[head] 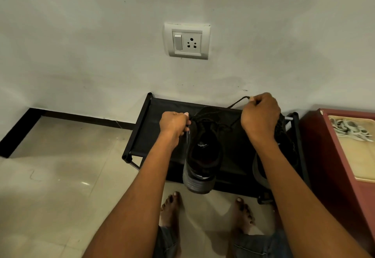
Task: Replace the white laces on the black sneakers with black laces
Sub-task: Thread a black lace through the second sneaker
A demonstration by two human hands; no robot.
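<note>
A black sneaker [200,156] lies on the black shoe rack [142,123], heel toward me, with a black lace [237,103] threaded through its upper eyelets. My left hand [174,122] pinches one lace end at the shoe's left side. My right hand [260,115] grips the other lace end, pulled up and to the right above the rack. The second black sneaker [284,142] sits at the right of the rack, mostly hidden behind my right forearm. White laces [349,128] lie coiled on the red cabinet.
The rack stands against a white wall with a switch and socket plate [186,41] above it. A red cabinet [328,156] is close on the right. My bare feet [172,209] are on the tiled floor in front of the rack.
</note>
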